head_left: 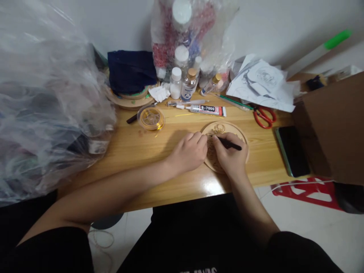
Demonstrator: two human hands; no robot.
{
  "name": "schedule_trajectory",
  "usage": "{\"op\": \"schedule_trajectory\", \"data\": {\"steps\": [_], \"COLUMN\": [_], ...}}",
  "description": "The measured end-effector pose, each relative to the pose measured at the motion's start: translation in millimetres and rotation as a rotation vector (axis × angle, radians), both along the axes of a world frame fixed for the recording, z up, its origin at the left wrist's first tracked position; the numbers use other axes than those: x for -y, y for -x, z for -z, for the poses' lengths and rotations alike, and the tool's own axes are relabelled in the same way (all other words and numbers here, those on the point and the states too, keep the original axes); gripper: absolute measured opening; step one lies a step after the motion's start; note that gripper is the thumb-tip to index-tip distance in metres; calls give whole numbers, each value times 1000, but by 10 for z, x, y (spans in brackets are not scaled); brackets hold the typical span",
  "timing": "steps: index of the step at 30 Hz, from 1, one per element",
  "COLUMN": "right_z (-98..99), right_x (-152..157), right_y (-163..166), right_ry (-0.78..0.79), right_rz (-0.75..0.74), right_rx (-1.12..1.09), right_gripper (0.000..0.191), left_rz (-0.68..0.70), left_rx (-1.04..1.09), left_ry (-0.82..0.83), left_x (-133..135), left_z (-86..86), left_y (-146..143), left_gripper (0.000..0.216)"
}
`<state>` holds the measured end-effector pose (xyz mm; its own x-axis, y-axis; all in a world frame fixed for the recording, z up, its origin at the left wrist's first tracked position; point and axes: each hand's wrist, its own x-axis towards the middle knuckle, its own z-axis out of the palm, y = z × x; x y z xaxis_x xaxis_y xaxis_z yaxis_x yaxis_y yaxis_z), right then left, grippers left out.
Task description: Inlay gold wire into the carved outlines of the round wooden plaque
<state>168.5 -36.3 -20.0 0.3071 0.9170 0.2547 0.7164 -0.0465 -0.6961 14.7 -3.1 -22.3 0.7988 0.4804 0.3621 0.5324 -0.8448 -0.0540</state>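
Wood desk [142, 148], seen from above w/ your two bare arms reaching in. A round wooden disc [243, 138] lies flat near the front edge, right of centre. Your left hand [189, 151] rests on the disc's left rim, fingers bunched together w/ tips pressed down; can't tell if any wire is pinched between them. Your right hand [231, 155] is clamped on a thin black tool [230, 145], tip aimed left at the middle of the disc.

Progress, as a judgement: partway. Gold wire curls [218, 129] already sit on the disc's far side and fine patterning shows on its near-left part. The centre is hidden by your hands, so how much is left is unclear.

Supplies look in use: a gold wire spool [151, 118] left of the disc, a B-7000 glue tube [209, 110] just behind it. Red scissors [264, 115] lie toward the back right corner, a dark phone [292, 151] by the right edge. A bulky clear plastic bag [42, 106] fills the left end.
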Motion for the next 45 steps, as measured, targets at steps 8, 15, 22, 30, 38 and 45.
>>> {"op": "schedule_trajectory", "data": {"steps": [8,15,22,30,38,45], "right_z": [-8,-20,-40,-30,-5,-5], "right_x": [21,28,22,31,39,35], "right_y": [48,70,83,86,86,83], "right_ry": [5,33,37,28,-12,-33], "right_rz": [5,10,8,18,6,0], "right_rx": [-38,-59,-43,-68,-99,-133], "right_gripper": [16,15,15,15,14,11], "left_rz": [0,-4,0,-13,-32,-37], "left_rx": [27,55,55,47,63,68], "left_ry": [-73,-134,-154,-139,-126,-121], "left_x": [5,8,13,22,17,6], "left_z": [-3,-24,-23,-13,14,17], "left_y": [-1,16,12,26,7,0], "left_gripper": [30,27,27,25,27,26]}}
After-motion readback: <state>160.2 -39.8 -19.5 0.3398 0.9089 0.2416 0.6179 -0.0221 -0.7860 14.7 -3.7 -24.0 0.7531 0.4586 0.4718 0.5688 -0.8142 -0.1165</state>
